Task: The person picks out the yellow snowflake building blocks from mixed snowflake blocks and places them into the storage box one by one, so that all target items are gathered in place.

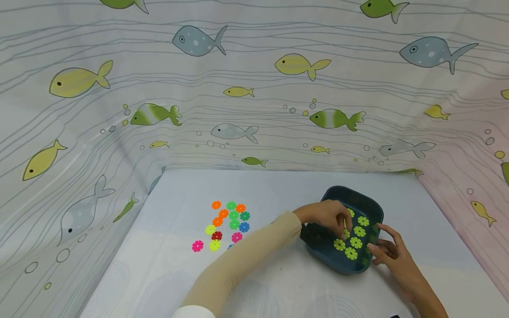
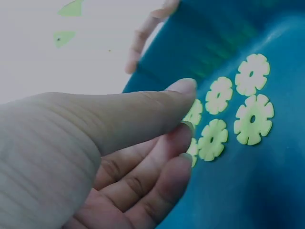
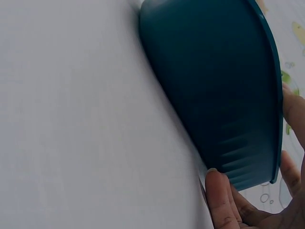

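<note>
Several yellow-green notched plastic discs (image 1: 351,253) lie in rows on the floor of a dark blue plastic tub (image 1: 338,194). My left hand (image 1: 328,215) reaches inside, fingertips close to the discs. In the left wrist view, thumb and bent fingers stand apart, discs (image 2: 254,119) visible beyond them. No disc shows clearly between the fingertips, and some are partly hidden behind them. At the tub's right side, my right hand (image 1: 391,251) grips its wall. The right wrist view shows the tub's outer wall (image 3: 214,86) with right-hand fingers around its edge.
Loose notched discs in orange (image 1: 216,205), green (image 1: 233,215), blue (image 1: 244,227), pink (image 1: 197,246), red (image 1: 216,236) and yellow (image 1: 214,245) lie on the white table (image 1: 159,265) left of the tub. The left forearm partly covers that group. Fish-patterned sheeting (image 1: 238,110) surrounds the table.
</note>
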Available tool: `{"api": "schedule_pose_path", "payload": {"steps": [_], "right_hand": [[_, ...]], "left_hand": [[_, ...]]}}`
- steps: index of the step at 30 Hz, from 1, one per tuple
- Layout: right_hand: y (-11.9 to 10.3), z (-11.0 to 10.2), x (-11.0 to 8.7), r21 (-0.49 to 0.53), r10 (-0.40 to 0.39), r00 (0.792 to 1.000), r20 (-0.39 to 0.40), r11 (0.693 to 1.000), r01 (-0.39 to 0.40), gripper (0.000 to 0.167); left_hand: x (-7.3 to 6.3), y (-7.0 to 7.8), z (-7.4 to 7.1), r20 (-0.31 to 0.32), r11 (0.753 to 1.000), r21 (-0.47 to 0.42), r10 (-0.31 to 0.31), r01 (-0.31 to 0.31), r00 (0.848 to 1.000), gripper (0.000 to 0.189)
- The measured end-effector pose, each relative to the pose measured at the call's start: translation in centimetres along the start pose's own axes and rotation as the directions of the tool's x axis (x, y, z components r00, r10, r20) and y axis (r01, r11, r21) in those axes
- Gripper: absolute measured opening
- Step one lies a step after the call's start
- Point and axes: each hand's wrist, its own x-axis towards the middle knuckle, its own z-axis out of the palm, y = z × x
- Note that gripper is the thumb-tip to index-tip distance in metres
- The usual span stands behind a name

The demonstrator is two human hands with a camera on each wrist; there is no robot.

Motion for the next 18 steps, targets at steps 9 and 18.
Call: {"api": "schedule_pose_path", "payload": {"steps": [9,18], "right_hand": [[0.0,-0.1,0.1,-0.008,0.021,1.0,0.003,1.0,-0.021,0.077],[-0.1,0.0,0.1,-0.009,0.009,1.0,0.006,1.0,-0.009,0.076]], "left_hand": [[-2.2,-0.8,-1.5,-0.081,0.978,-0.179,0.095,-0.108,0.992,0.02],[-4.1,-1.9,-2.3,-0.153,0.97,-0.175,0.144,-0.17,0.978,0.018]]}}
